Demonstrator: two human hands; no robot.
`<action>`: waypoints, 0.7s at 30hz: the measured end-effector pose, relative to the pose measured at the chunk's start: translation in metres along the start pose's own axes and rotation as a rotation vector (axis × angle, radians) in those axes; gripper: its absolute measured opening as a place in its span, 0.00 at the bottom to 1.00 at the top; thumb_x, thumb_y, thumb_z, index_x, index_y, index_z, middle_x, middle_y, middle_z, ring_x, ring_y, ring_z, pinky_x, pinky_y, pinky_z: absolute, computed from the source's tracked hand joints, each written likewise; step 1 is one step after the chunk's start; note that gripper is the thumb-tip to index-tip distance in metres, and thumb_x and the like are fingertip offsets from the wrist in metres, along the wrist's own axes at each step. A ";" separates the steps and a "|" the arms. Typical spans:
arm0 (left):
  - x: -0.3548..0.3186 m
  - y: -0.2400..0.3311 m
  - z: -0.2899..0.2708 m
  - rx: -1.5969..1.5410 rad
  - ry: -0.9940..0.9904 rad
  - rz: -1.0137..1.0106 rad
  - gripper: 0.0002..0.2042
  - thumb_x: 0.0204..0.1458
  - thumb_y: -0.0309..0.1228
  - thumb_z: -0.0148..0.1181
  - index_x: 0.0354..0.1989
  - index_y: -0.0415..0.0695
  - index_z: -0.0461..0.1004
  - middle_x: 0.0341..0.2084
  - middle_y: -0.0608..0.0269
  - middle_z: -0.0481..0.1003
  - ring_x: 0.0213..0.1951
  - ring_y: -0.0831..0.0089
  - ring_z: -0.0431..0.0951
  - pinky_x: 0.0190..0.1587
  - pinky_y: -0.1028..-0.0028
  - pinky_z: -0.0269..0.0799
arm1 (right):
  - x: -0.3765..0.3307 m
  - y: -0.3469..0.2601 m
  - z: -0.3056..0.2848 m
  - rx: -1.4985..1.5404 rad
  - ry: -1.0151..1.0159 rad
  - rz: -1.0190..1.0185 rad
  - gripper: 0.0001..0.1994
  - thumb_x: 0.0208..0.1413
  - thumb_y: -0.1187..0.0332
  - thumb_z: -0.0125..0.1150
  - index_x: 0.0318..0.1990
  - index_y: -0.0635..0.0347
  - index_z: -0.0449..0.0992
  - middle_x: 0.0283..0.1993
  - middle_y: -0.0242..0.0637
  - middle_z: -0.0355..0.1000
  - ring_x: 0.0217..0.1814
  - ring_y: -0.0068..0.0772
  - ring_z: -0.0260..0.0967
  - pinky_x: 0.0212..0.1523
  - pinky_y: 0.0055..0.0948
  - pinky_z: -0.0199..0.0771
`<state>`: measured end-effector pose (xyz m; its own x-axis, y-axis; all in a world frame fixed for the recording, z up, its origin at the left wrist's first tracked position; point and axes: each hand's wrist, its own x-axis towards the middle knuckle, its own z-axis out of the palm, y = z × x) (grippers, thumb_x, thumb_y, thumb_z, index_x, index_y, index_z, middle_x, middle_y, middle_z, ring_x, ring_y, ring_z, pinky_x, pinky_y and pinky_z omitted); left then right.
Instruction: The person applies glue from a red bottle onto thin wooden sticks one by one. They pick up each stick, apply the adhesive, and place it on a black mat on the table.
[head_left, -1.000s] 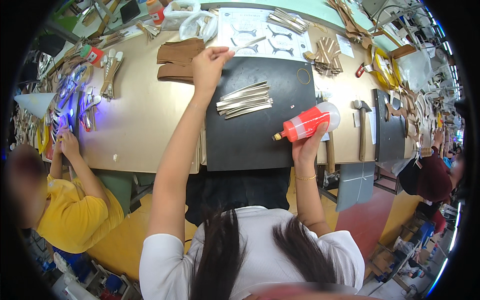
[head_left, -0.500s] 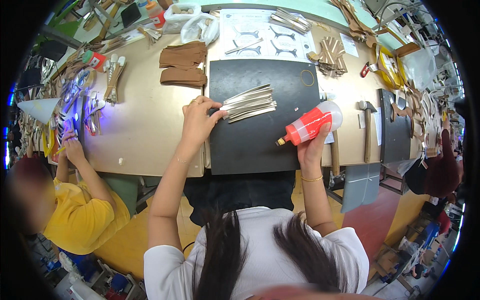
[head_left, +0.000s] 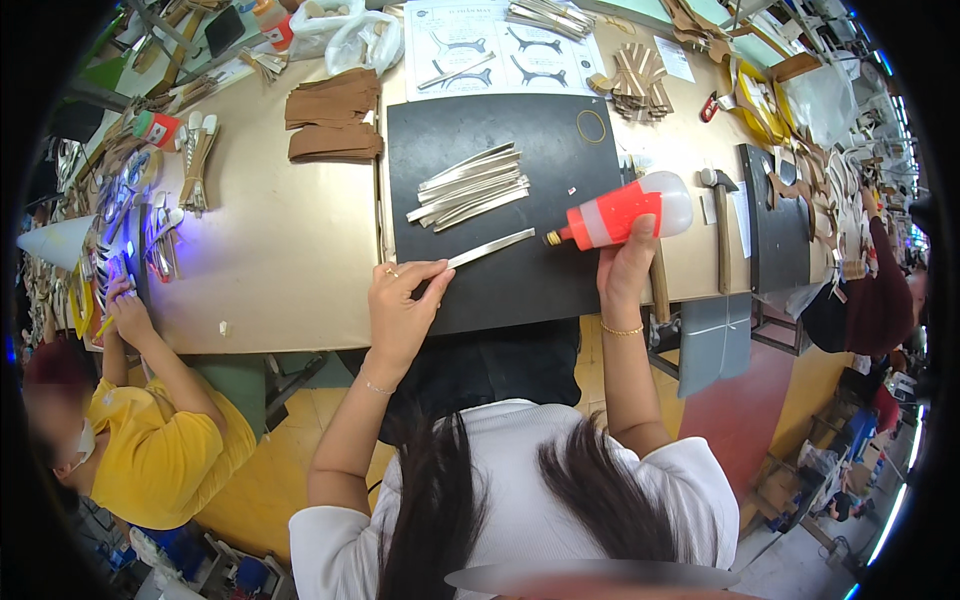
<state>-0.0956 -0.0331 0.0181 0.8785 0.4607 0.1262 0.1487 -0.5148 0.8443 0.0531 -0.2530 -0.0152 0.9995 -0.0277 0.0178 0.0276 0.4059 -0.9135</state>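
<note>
Between thumb and fingers, my left hand (head_left: pixel 408 300) pinches one end of a thin pale metallic strip (head_left: pixel 495 246). The strip slants over the near part of a black work mat (head_left: pixel 560 140). Just beyond it on the mat lies a pile of similar strips (head_left: pixel 470 187). My right hand (head_left: pixel 626 262) is wrapped round a squeeze bottle (head_left: pixel 612 216) with a red band and a clear rounded base. The bottle is tipped on its side, its narrow yellowish nozzle pointing left, close to the strip's free end.
Brown strap stacks (head_left: pixel 335 142) lie left of the mat, and a printed sheet (head_left: pixel 450 50) behind it. A rubber band (head_left: pixel 591 126) rests on the mat. At right are a hammer (head_left: pixel 722 230) and a second black mat (head_left: pixel 775 245). A person in yellow (head_left: pixel 165 440) works at left.
My left hand has drawn one strip away from the pile toward me. The bottle in my right hand has turned more level, its nozzle now near that strip. The view has shifted slightly.
</note>
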 end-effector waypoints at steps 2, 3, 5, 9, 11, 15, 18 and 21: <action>-0.007 -0.001 0.002 -0.001 -0.028 -0.080 0.06 0.45 0.28 0.69 0.31 0.42 0.83 0.18 0.66 0.78 0.26 0.75 0.68 0.39 0.75 0.62 | 0.002 0.001 0.001 -0.074 -0.044 -0.115 0.33 0.49 0.51 0.69 0.56 0.62 0.64 0.50 0.33 0.68 0.52 0.27 0.66 0.54 0.31 0.69; -0.010 -0.002 0.002 -0.001 -0.039 -0.119 0.06 0.45 0.28 0.69 0.31 0.42 0.83 0.17 0.67 0.77 0.26 0.76 0.67 0.39 0.75 0.62 | 0.000 0.001 0.003 -0.124 -0.063 -0.151 0.33 0.49 0.52 0.70 0.55 0.63 0.65 0.49 0.34 0.68 0.51 0.27 0.67 0.53 0.31 0.69; -0.014 -0.001 0.002 -0.002 -0.032 -0.154 0.06 0.46 0.29 0.70 0.32 0.43 0.83 0.16 0.68 0.77 0.25 0.77 0.66 0.39 0.75 0.61 | -0.002 0.002 0.007 -0.222 -0.101 -0.218 0.32 0.48 0.53 0.71 0.54 0.63 0.66 0.48 0.34 0.69 0.49 0.27 0.68 0.52 0.30 0.69; -0.016 -0.001 0.003 -0.026 -0.044 -0.217 0.07 0.46 0.31 0.70 0.32 0.43 0.83 0.15 0.69 0.76 0.25 0.79 0.65 0.38 0.76 0.60 | -0.009 0.002 0.013 -0.224 -0.136 -0.194 0.30 0.45 0.59 0.76 0.51 0.64 0.68 0.47 0.35 0.71 0.48 0.27 0.69 0.50 0.28 0.70; -0.016 -0.001 0.003 -0.033 -0.039 -0.214 0.07 0.46 0.31 0.70 0.32 0.43 0.83 0.15 0.69 0.76 0.25 0.79 0.65 0.39 0.76 0.59 | -0.009 0.005 0.014 -0.256 -0.135 -0.204 0.30 0.43 0.62 0.77 0.51 0.64 0.68 0.47 0.35 0.71 0.48 0.27 0.69 0.49 0.28 0.71; -0.016 0.000 0.003 -0.060 -0.051 -0.253 0.07 0.47 0.31 0.69 0.33 0.43 0.83 0.15 0.69 0.76 0.25 0.79 0.65 0.40 0.76 0.59 | -0.011 0.009 0.013 -0.291 -0.122 -0.179 0.31 0.40 0.65 0.79 0.50 0.65 0.69 0.47 0.36 0.71 0.47 0.27 0.70 0.48 0.28 0.73; -0.016 0.000 0.003 -0.069 -0.056 -0.268 0.07 0.47 0.31 0.69 0.33 0.43 0.83 0.15 0.68 0.76 0.25 0.79 0.65 0.41 0.74 0.59 | -0.011 0.010 0.013 -0.307 -0.130 -0.185 0.31 0.39 0.65 0.79 0.50 0.65 0.69 0.46 0.36 0.71 0.46 0.27 0.70 0.48 0.28 0.73; -0.018 -0.001 0.003 -0.064 -0.065 -0.278 0.07 0.47 0.31 0.69 0.33 0.43 0.83 0.16 0.67 0.77 0.27 0.79 0.66 0.41 0.75 0.59 | -0.013 0.011 0.017 -0.272 -0.166 -0.177 0.30 0.40 0.66 0.79 0.50 0.66 0.70 0.46 0.35 0.72 0.45 0.26 0.70 0.47 0.27 0.73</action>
<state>-0.1100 -0.0427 0.0136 0.8356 0.5294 -0.1467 0.3609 -0.3277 0.8731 0.0406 -0.2322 -0.0184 0.9695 0.0821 0.2311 0.2173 0.1492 -0.9646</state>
